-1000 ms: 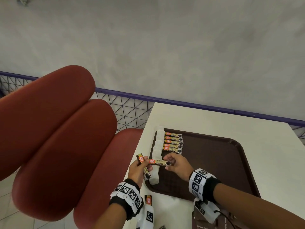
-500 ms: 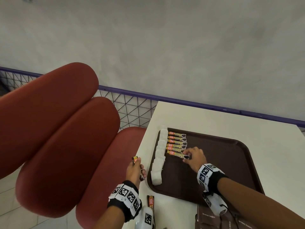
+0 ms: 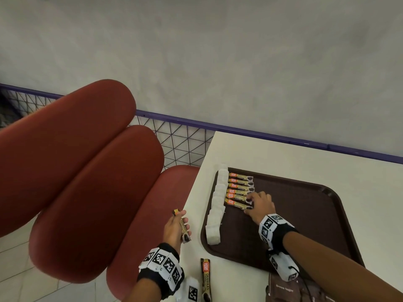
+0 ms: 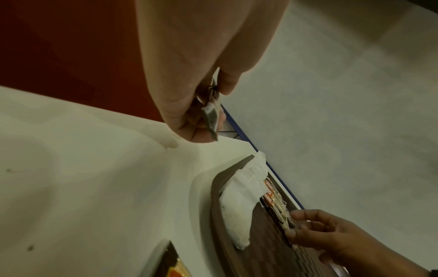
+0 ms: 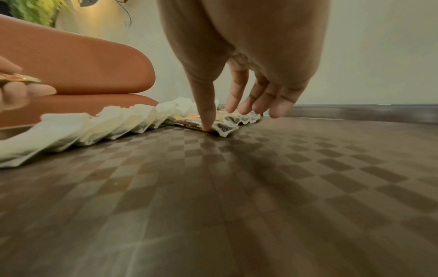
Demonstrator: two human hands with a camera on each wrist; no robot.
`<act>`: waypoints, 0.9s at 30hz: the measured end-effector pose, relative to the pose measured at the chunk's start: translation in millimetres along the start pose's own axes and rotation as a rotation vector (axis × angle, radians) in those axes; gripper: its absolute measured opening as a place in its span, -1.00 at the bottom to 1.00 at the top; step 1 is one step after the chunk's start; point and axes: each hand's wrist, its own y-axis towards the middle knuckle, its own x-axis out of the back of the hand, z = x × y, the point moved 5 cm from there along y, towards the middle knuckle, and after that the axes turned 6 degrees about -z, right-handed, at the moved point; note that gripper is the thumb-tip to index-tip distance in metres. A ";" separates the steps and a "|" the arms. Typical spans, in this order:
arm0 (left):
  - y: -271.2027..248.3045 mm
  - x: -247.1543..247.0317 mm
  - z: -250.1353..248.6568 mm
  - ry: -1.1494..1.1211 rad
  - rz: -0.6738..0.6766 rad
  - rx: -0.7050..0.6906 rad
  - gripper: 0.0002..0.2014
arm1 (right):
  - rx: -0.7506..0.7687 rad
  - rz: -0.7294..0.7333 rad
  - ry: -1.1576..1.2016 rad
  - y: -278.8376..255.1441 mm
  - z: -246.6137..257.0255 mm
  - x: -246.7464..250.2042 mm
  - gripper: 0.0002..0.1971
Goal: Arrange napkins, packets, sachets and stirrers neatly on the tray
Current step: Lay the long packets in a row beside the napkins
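Tray (image 3: pixel 316 214): dark brown plastic, rounded corners, checker-textured floor, on the pale surface (image 3: pixel 283 158).
Napkins (image 3: pixel 214 214): crinkled white paper squares overlapping along the tray's left rim.
Coffee sachets (image 3: pixel 239 188): six slim glossy sticks, side by side next to the napkins.
Right hand (image 3: pixel 260 203): fingers extended, thumb tip pressing the nearest sachet flat.
Left hand (image 3: pixel 174 228): curled around one more sachet (image 3: pixel 182 227), held off the surface's left edge.
Loose sachet (image 3: pixel 205 277): flat on the surface near the tray.

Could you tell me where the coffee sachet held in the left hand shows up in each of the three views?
Head: coffee sachet in the left hand, lower centre, left of the tray.
Left wrist: upper centre, edge-on between the fingers.
Right wrist: far left edge, only its tip.
Shared landmark: the white napkin row along the tray's left edge.
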 end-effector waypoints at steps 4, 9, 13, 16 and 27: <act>3.0 1.4 0.0 0.063 -0.008 -0.038 -0.85 | 0.093 0.003 -0.070 -1.0 9.2 -2.4 -0.46; 4.9 3.7 -0.6 0.083 0.006 -0.055 -0.79 | 0.144 0.045 -0.172 -4.2 15.1 -6.5 -0.48; 5.3 3.5 -2.9 0.106 0.029 -0.068 -0.71 | 0.126 0.007 -0.126 -7.6 15.8 -2.1 -0.46; 3.5 0.3 -8.1 0.133 0.031 -0.091 -0.71 | 0.138 -0.070 -0.062 -13.2 20.8 6.6 -0.44; -9.2 -26.3 -5.9 0.066 0.149 -0.121 -0.84 | 0.403 0.055 0.424 -63.9 72.1 16.8 -0.63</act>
